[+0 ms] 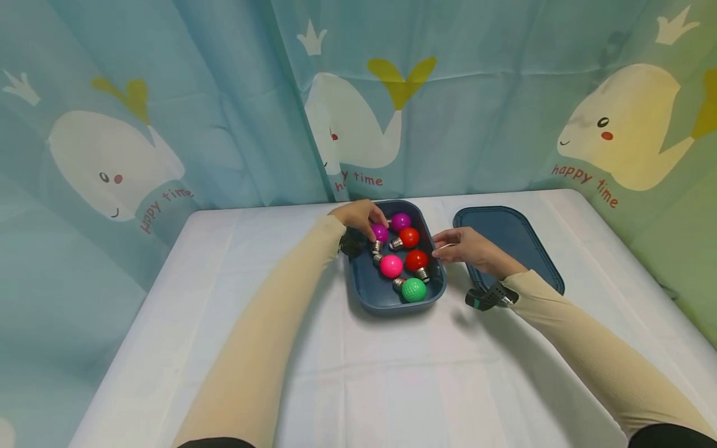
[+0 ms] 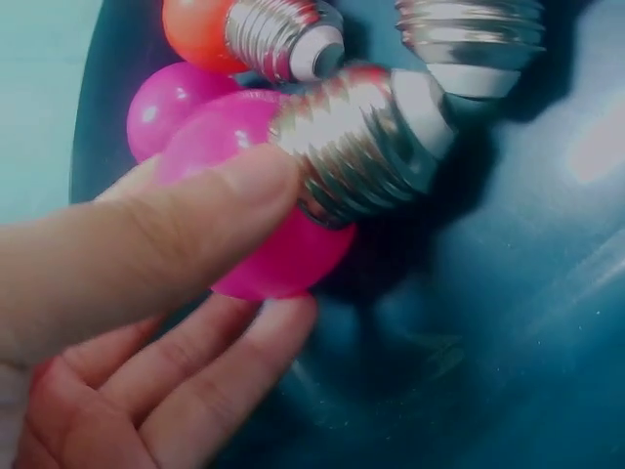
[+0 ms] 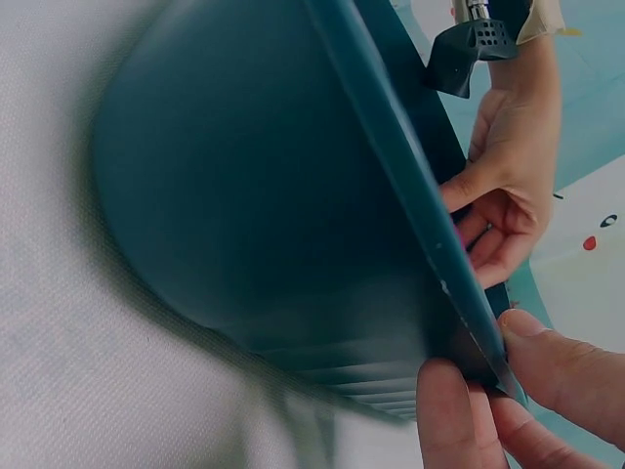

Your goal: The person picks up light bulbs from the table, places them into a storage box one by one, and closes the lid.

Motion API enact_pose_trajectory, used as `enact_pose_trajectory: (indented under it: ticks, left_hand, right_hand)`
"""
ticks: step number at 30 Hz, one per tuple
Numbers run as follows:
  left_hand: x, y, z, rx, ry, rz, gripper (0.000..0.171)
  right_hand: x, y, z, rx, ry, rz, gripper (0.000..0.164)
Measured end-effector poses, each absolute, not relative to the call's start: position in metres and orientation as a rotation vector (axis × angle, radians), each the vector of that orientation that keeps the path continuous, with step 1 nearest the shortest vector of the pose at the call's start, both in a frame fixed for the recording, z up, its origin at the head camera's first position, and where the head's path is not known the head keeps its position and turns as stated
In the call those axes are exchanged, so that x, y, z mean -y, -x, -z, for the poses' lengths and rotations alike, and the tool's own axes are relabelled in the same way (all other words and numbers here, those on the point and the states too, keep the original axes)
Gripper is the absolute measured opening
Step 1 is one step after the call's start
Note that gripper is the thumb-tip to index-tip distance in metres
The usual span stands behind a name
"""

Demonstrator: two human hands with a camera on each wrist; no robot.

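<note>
A dark blue box (image 1: 366,286) holds several coloured light bulbs with metal screw bases. My left hand (image 1: 361,216) reaches over its left side and grips a purple bulb (image 1: 380,233); in the left wrist view, thumb and fingers lie around this bulb's magenta globe (image 2: 283,259). Another purple bulb (image 1: 400,221), two red bulbs, one upper (image 1: 409,237) and one lower (image 1: 416,260), a pink bulb (image 1: 391,266) and a green dimpled bulb (image 1: 414,290) lie about it. On the box's right side, my right hand (image 1: 473,250) pinches the rim (image 3: 459,283) between thumb and fingers.
A dark blue lid (image 1: 506,233) lies flat on the table right of the box, partly under my right hand and wrist. White cloth covers the table (image 1: 392,373). A blue-green curtain (image 1: 235,143) with whale prints hangs behind and at the sides.
</note>
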State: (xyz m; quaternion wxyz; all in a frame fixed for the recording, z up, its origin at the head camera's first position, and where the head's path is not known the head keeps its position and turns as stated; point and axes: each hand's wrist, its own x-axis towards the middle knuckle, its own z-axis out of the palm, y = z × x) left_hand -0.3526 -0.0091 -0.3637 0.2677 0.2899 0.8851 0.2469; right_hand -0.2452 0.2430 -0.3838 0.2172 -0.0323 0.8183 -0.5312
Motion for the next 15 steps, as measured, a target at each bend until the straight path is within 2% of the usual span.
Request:
enact_pose_trajectory:
  ticks: [15]
  left_hand:
    - [0.0073,0.3501,0.3624,-2.337,-0.698,-0.705,0.046]
  right_hand:
    - [-0.2425,0.2439,0.3826,-2.254,0.089,1.482,0.052]
